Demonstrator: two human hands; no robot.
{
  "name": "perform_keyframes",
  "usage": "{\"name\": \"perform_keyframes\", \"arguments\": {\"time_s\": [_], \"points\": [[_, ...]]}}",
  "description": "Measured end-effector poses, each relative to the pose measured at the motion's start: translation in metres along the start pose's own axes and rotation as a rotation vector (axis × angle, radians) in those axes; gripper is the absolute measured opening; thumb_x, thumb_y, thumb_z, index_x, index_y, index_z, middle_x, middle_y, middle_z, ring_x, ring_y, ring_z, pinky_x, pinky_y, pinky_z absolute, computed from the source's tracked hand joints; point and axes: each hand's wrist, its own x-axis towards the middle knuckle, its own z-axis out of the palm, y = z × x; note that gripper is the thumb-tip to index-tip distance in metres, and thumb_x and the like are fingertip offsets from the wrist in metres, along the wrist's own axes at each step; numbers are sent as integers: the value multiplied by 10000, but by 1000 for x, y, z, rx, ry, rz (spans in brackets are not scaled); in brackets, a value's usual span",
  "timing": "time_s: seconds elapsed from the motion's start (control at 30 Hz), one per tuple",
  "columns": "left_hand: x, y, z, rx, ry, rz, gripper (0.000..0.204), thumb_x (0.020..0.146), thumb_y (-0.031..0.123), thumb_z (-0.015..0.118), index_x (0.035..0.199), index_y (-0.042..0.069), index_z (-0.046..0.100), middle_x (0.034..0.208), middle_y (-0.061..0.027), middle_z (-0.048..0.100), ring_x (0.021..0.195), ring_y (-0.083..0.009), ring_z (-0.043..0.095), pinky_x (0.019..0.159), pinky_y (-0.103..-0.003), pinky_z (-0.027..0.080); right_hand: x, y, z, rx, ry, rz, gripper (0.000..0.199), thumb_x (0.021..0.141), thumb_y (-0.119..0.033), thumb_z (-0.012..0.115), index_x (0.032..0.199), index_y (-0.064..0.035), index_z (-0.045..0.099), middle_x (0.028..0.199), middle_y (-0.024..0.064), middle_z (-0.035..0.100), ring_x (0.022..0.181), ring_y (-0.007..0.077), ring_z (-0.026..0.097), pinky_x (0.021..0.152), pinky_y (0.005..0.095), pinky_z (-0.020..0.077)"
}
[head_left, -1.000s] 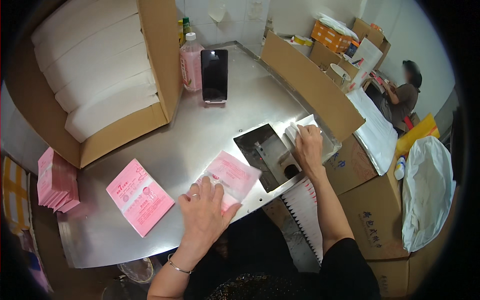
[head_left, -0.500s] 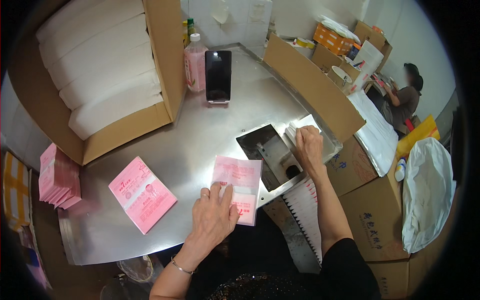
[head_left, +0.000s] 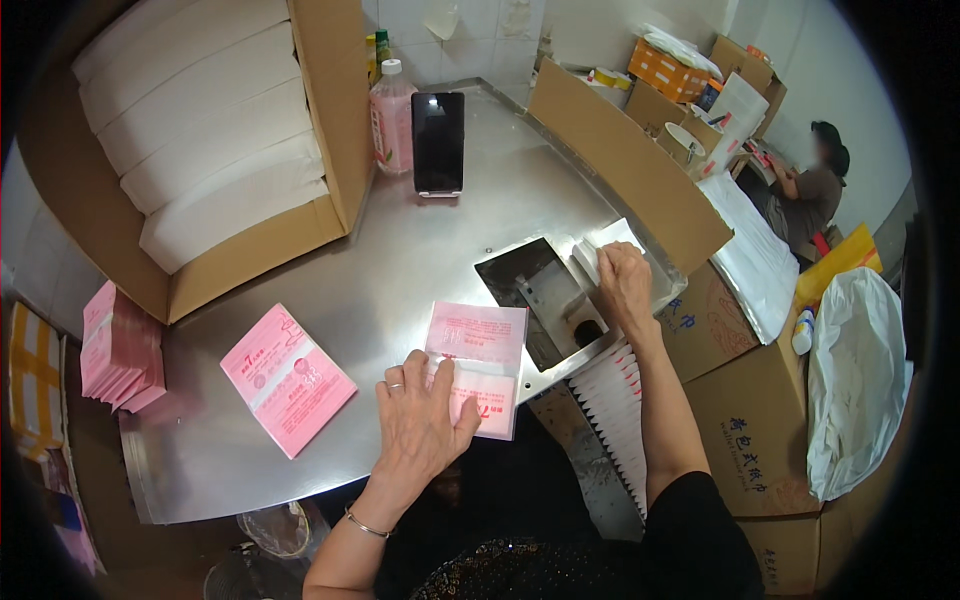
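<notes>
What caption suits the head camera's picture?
Left hand on a pink packet, right hand at white sheets, over a metal table.

The printed packet (head_left: pixel 482 362) is pink and white, the phone (head_left: pixel 438 143) black.

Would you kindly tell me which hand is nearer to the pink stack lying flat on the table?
Left. The left hand rests just right of the pink stack, on a pink pouch; the right hand is farther off, across the table's opening, at a white stack.
</notes>
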Motion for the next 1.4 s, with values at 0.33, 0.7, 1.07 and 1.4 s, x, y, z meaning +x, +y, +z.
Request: {"name": "perform_keyframes", "arguments": {"time_s": [0.33,0.7,1.07,1.4], "points": [[1,3,4,-53,-64,80,400,802,265,689,1114,18,651,1082,-177,568,911,-324,529,783,-420,415,-13,-11,2,-56,171,-188,389,821,16,616,1211,14,624,1048,194,653,919,385,627,802,469,492],[0,2,-15,-160,-127,-24,764,768,218,744,1451,59,439,973,-165,531,880,-338,545,750,-451,430,-57,-176,37,78,-402,-525,149,874,-128,552,944,-37,647,916,165,622,922,329,614,1101,705,235],[-41,-31,-38,-258,4,8,247,669,-22,659,896,75,636,1038,-152,545,992,-340,527,857,-439,410,-34,-77,26,-205,-689,-172,170,870,-108,588,993,-24,669,714,179,671,619,404,653,643,508,538],[-53,-103,-81,162,-37,-379,265,787,-17,592,1047,39,592,1020,-181,564,1001,-357,528,1053,-486,303,-16,-6,19,-366,-20,-11,166,885,-172,656,864,-8,671,912,137,579,904,317,559,804,463,431]]}}
